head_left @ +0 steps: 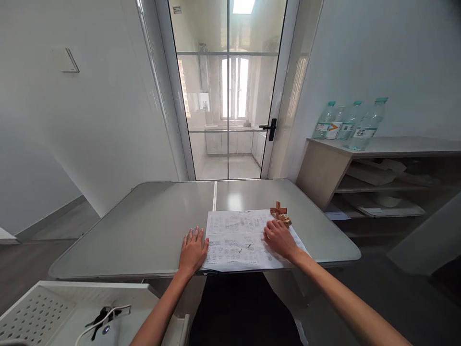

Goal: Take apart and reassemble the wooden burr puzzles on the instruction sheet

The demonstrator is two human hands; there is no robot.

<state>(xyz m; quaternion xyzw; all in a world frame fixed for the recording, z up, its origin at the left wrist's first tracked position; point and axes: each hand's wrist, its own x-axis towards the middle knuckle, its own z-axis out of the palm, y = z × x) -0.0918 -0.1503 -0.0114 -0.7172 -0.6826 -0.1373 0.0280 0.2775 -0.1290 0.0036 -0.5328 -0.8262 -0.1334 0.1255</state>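
My left hand [193, 250] lies flat on the table at the left edge of a printed paper sheet [230, 244], fingers stretched and a little spread. The sheet bears rows of small diagrams and a few dark marks. On its right half rests my right hand [280, 238], with its fingers curled in. Whatever those fingers may hold is hidden. Just beyond them is a small cluster of wooden pieces [284, 219], close to the knuckles. A cross-shaped wooden piece [278, 209] stands behind that cluster, at the sheet's upper right corner.
The grey table [151, 226] has rounded corners and a pale seam. At lower left is a white perforated basket [39, 307] with a cable and dark items. Several bottles [367, 126] stand on a shelf unit [324, 168] at right. A glass door [228, 96] is behind the table.
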